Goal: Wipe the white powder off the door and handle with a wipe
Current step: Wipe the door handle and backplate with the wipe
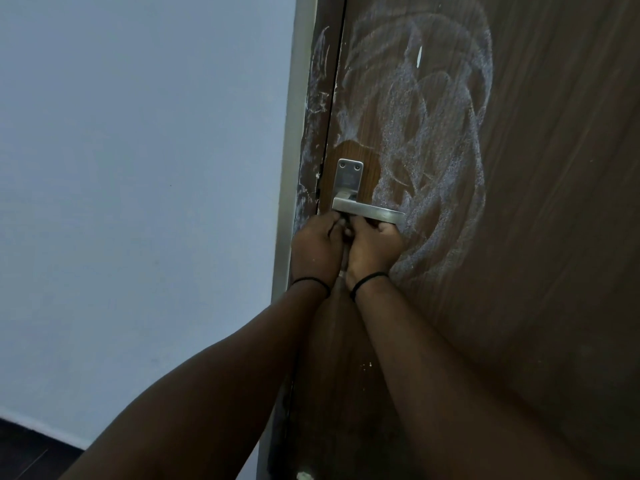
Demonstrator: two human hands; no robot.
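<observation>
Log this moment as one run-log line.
left hand: curled under handle | right hand: likewise | wipe: not seen | door: powder swirls remain

A plain, pale bluish-white wall [138, 168] fills the left half of the scene, smooth and bare, in dim, even light. Along its right edge runs a grey metal door frame [289, 168], standing upright from top to bottom. At the near left corner a strip of dark floor [24, 455] meets the wall's foot along a pale skirting line.
</observation>
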